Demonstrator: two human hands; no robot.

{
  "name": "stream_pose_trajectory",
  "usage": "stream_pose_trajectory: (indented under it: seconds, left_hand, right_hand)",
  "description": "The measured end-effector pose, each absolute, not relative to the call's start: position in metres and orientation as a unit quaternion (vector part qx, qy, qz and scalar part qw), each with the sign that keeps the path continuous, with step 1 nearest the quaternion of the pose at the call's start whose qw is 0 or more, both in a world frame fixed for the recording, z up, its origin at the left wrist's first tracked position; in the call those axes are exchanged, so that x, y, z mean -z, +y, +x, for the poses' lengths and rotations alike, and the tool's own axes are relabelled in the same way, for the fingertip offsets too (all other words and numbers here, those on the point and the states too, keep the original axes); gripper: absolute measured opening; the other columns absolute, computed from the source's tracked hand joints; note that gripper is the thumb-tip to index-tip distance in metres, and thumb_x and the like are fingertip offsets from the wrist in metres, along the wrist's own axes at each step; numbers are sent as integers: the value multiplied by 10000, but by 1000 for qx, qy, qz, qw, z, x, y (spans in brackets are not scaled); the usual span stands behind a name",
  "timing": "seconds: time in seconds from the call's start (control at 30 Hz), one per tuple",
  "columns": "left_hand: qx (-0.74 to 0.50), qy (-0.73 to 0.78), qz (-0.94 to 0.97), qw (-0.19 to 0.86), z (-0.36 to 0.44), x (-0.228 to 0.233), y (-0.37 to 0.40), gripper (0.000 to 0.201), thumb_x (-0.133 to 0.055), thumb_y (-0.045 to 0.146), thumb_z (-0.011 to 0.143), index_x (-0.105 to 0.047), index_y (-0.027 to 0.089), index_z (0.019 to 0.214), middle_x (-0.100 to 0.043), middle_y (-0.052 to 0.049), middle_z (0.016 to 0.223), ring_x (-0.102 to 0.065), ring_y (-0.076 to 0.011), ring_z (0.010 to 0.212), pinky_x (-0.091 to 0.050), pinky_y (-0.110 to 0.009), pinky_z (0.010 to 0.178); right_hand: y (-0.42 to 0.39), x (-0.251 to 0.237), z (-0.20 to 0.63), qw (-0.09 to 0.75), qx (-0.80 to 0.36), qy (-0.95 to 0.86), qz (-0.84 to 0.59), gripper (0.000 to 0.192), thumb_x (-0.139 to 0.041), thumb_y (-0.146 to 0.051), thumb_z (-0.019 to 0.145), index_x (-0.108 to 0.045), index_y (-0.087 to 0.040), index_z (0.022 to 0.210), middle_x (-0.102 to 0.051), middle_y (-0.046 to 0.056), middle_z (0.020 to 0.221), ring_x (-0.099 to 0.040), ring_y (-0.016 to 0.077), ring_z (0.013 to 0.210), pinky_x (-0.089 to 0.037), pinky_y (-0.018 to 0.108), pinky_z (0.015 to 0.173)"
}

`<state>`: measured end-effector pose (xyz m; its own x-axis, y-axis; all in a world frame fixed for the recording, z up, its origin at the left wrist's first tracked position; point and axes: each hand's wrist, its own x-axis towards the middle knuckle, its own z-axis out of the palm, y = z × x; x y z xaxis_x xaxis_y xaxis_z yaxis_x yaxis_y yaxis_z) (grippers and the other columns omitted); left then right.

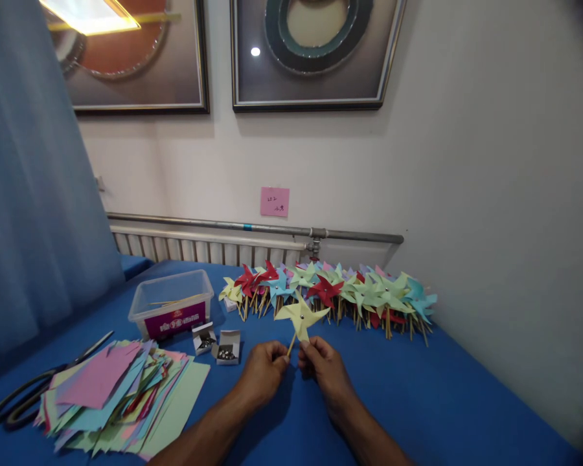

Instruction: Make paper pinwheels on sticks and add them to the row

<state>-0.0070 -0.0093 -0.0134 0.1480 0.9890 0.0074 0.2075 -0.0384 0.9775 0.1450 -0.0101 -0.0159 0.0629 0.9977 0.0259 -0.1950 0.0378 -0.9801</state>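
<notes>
A yellow paper pinwheel (pixel 301 316) with a metal pin at its centre stands on a thin wooden stick. My left hand (pixel 263 371) pinches the lower end of the stick. My right hand (pixel 323 366) grips the stick right beside it, just under the pinwheel's lower blade. Both hands hover above the blue tablecloth (pixel 418 401), in front of a long row of finished pinwheels (pixel 340 292) in red, blue, green and yellow.
A pile of cut coloured paper (pixel 121 395) lies at the left, with black scissors (pixel 34 388) beside it. A clear plastic tub (pixel 172 304) holds sticks. Two small open boxes of pins (pixel 217 342) sit near my hands. A radiator (pixel 204 247) and wall stand behind.
</notes>
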Motion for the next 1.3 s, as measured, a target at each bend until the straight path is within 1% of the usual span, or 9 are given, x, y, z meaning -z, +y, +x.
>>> stream_pose_trajectory:
  seconds: [0.13, 0.3, 0.4, 0.53, 0.67, 0.83, 0.97, 1.13, 1.3]
  left_hand:
    - [-406, 501, 593, 483, -7, 9, -12, 187, -605, 342, 771, -614, 155, 767, -482, 50, 558, -375, -99, 512, -247, -245, 508]
    - [-412, 502, 594, 475, -7, 11, -11, 131, -564, 288, 778, -592, 164, 747, -475, 51, 557, -367, -101, 508, -254, -250, 509]
    - [-406, 505, 601, 468, -7, 12, -11, 130, -561, 279, 779, -607, 159, 761, -477, 49, 558, -377, -105, 515, -258, -251, 515]
    - [-400, 507, 606, 464, -7, 10, -11, 121, -564, 264, 783, -609, 156, 751, -480, 46, 569, -371, -106, 529, -258, -252, 525]
    - [-399, 519, 613, 443, -8, 9, -11, 110, -559, 231, 803, -617, 155, 748, -464, 46, 572, -372, -109, 537, -255, -255, 534]
    - [-385, 529, 630, 418, -8, 10, -12, 110, -565, 188, 803, -650, 151, 746, -475, 36, 574, -385, -111, 551, -260, -256, 554]
    - [-385, 529, 618, 436, -7, 8, -13, 103, -565, 188, 802, -634, 156, 732, -471, 39, 573, -377, -109, 544, -262, -258, 558]
    - [-398, 524, 618, 430, -7, 8, -13, 109, -594, 226, 791, -618, 161, 707, -470, 43, 561, -373, -107, 540, -268, -257, 564]
    - [-397, 529, 612, 433, -8, 8, -12, 114, -607, 242, 792, -630, 158, 719, -473, 44, 555, -371, -106, 531, -262, -258, 558]
  right_hand:
    - [-13, 13, 144, 560, -510, -465, -458, 440, -794, -612, 692, -640, -201, 706, -640, -8, 627, -542, 127, 533, -404, 250, 512]
    - [-10, 11, 147, 593, -488, -442, -464, 442, -803, -623, 658, -643, -213, 698, -639, -8, 618, -567, 150, 552, -398, 256, 508]
    - [-11, 12, 145, 585, -487, -455, -463, 430, -809, -605, 657, -642, -210, 677, -632, -9, 595, -558, 151, 539, -406, 264, 516]
    - [-11, 12, 144, 574, -492, -460, -466, 432, -817, -598, 653, -670, -204, 757, -651, -5, 616, -568, 153, 540, -406, 265, 522]
    - [-5, 8, 156, 628, -450, -419, -477, 488, -788, -649, 669, -679, -211, 858, -689, 11, 692, -608, 171, 606, -449, 278, 571]
    - [-3, -3, 169, 683, -436, -369, -456, 431, -761, -651, 700, -642, -239, 738, -659, -10, 704, -617, 178, 644, -508, 304, 661]
    - [-5, -3, 165, 672, -450, -375, -452, 412, -799, -604, 684, -620, -233, 673, -615, -24, 642, -593, 161, 601, -496, 298, 638]
    - [-7, 2, 159, 648, -460, -387, -467, 413, -767, -613, 720, -624, -228, 682, -637, -16, 639, -593, 151, 561, -452, 278, 565]
    - [-6, 1, 161, 658, -452, -370, -475, 476, -783, -651, 678, -673, -212, 825, -709, 8, 730, -620, 140, 560, -445, 261, 545]
